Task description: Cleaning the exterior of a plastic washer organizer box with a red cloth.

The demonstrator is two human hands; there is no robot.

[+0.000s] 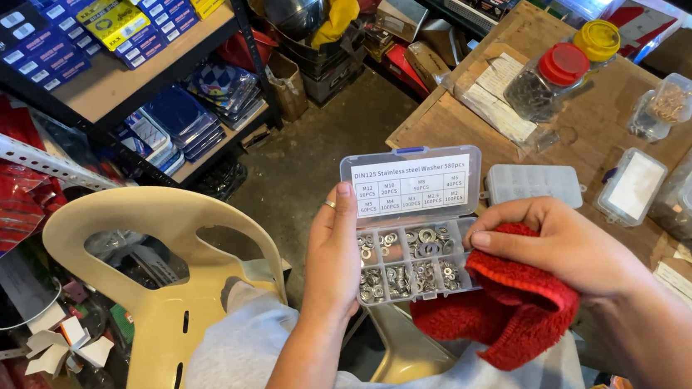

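The left hand [331,258] has its grip clamped on an open clear washer box [414,232]. The right hand [563,246], just beside it, has its grip closed on a red cloth [506,310].

Both arms are bare. The left hand [330,254] has a thin ring [329,205] on one finger. The person wears light grey clothes.
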